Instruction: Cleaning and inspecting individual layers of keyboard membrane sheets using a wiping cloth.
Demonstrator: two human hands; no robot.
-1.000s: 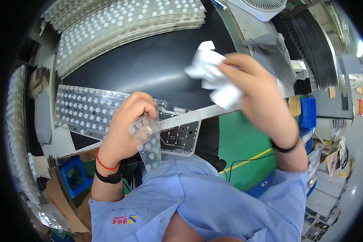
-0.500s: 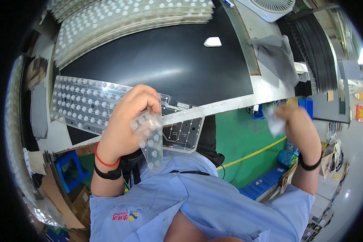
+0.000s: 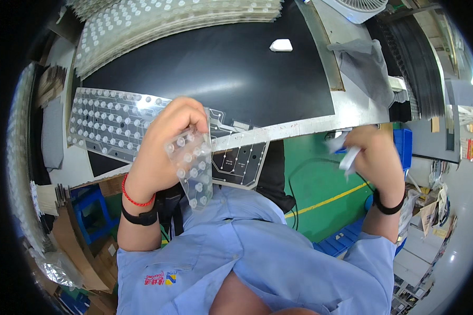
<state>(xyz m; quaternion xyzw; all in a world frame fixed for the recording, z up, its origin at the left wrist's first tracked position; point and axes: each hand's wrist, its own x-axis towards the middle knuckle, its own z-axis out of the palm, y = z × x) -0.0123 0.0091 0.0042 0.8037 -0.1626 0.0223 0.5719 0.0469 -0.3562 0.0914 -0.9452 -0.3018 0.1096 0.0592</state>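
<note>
Head: left hand [image 3: 168, 139] holds dotted sheet [image 3: 193, 170], right hand [image 3: 374, 149] white scrap [image 3: 349, 159].

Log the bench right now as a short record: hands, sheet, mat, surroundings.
Left hand: gripping a lifted flap of clear dotted film
Right hand: holding a crumpled white wipe, slightly blurred
Circuit sheet: partly on the bench, right end jutting past the near edge
Black mat: bears a small white block
Far side: stacked dotted sheets
Right side: gray cloth, fan

There is a light blue shirt [image 3: 294, 257] with short sleeves [image 3: 370, 245], a red bracelet [image 3: 138, 203] and two black wristbands [image 3: 148, 217].
</note>
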